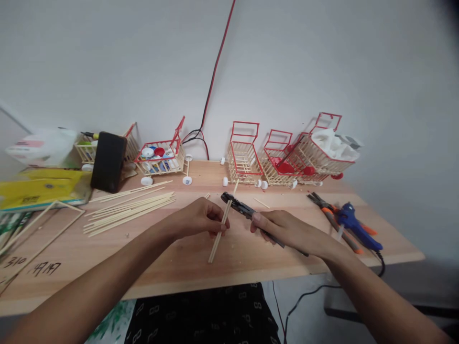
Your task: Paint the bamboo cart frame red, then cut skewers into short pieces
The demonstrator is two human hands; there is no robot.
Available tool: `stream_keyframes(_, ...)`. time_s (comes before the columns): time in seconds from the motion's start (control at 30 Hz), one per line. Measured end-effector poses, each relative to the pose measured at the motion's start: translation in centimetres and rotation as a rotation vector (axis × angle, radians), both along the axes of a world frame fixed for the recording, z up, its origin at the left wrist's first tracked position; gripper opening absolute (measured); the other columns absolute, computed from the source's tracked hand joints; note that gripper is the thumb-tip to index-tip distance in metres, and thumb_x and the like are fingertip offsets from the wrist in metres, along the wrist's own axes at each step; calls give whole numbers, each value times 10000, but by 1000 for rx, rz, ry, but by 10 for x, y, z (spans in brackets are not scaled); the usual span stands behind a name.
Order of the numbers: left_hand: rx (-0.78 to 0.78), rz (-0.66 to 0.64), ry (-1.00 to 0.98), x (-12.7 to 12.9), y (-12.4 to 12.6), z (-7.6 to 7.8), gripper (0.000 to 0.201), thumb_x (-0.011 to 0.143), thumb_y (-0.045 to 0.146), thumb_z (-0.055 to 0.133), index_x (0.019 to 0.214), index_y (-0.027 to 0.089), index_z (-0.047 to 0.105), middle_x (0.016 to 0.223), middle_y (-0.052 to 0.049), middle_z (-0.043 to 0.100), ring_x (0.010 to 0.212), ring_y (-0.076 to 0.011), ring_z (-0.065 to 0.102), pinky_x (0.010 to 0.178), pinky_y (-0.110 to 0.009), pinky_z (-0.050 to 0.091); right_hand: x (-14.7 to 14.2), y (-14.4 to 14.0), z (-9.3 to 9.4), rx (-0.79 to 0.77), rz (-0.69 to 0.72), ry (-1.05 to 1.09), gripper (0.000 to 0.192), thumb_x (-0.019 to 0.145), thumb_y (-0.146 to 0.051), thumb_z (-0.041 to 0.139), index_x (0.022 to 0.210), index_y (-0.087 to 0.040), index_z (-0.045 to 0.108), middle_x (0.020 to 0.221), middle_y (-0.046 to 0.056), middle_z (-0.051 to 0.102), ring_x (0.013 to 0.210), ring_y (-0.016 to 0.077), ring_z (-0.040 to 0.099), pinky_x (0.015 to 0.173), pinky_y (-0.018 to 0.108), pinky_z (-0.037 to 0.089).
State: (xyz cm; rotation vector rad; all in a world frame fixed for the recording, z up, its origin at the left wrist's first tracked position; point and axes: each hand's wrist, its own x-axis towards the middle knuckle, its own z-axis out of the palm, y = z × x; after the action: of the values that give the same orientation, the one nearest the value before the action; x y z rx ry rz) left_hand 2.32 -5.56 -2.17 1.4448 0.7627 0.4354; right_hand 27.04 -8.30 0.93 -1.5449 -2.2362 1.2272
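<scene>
Thin wooden sticks (pixel 217 242) are pinched between the thumb and fingers of my left hand (pixel 208 217), slanting over the middle of the table. My right hand (pixel 283 229) is wrapped round the handles of dark cutting pliers (pixel 242 206). The pliers' jaws lie across the sticks just above my left fingertips; whether they are closed on them I cannot tell. A stick's end shows beyond the jaws. Left of my left hand, several more sticks (pixel 131 212) are spread in a loose bundle on the wood.
Small stick-built carts (pixel 245 160) with red trim line the wall. A phone-like black slab (pixel 108 162) leans at the left, near a yellow packet (pixel 43 188). At the right lie orange-handled pliers (pixel 332 217) and a blue glue gun (pixel 353 224) with its cord. A stick frame (pixel 68 229) lies left.
</scene>
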Motion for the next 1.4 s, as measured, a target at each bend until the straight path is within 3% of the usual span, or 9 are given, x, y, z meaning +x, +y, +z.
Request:
stream_keyframes(0.23,2,-2,18,-1,2,-2,99,677,181,685,752,120,710,595,7,626,540,-87,551,537,-195,436,-7,-1,3,40,-4,-14,582,888,-656,328,761,-170,622,595,13,549,522,109,482,482,224,353)
stream_keyframes(0.67,6,16,92,-1,1,-3,119,653,157,668,750,123,729,556,8,627,505,-91,545,509,-195,427,-12,0,4,161,13,-59,522,869,-630,413,669,-189,609,602,23,589,578,144,513,545,271,347)
stream_keyframes(1.03,65,30,147,2,-1,-5,112,652,147,621,719,106,701,560,-1,618,497,-99,534,495,-201,390,-15,-3,10,79,8,-178,618,884,-678,284,675,-175,576,616,38,576,517,125,453,489,270,295)
stream_keyframes(1.23,122,27,179,4,-3,-5,117,656,159,611,714,102,696,550,8,598,506,-101,523,496,-201,368,-18,-7,10,117,-5,-213,601,878,-677,305,658,-176,552,608,39,565,559,144,480,534,277,310)
stream_keyframes(1.4,36,0,139,3,-2,-8,149,653,177,635,751,88,702,576,-1,616,519,-101,533,508,-202,388,-18,-7,2,123,6,-276,594,887,-668,292,645,-172,509,592,24,531,558,133,456,545,276,287)
